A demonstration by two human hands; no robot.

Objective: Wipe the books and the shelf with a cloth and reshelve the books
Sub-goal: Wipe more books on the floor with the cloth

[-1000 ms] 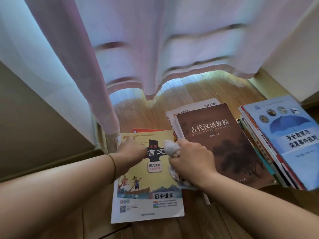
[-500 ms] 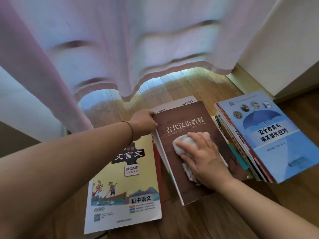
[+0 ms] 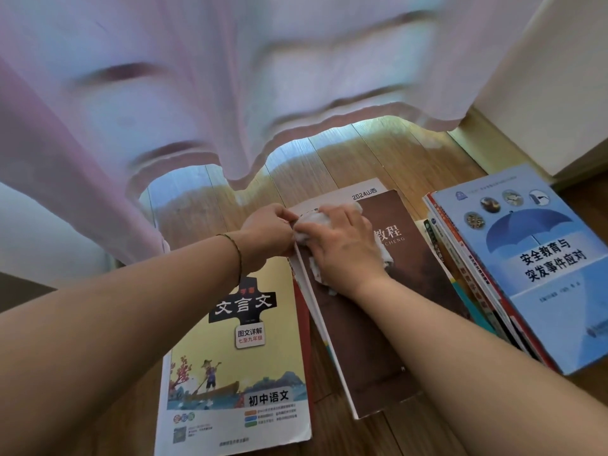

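Observation:
A brown book [image 3: 388, 324] lies on the wooden floor, on top of a white book [image 3: 362, 189]. My right hand [image 3: 345, 248] presses a crumpled white cloth [image 3: 309, 225] onto the brown cover near its top left corner. My left hand [image 3: 266, 232] grips the top left edge of the brown book, fingers curled over it. A yellow book [image 3: 246, 373] lies to the left, partly under my left forearm. A fanned stack topped by a blue book [image 3: 539, 268] lies at the right.
A pale pink curtain [image 3: 230, 93] hangs over the far floor, its hem just behind the books. A white wall with a skirting board [image 3: 477, 139] stands at the upper right. Wooden floorboards [image 3: 345, 153] show beyond the books.
My right hand slid the cloth from the yellow book onto the brown one, then up to its top left corner. My left hand moved from the yellow book to the brown book's edge.

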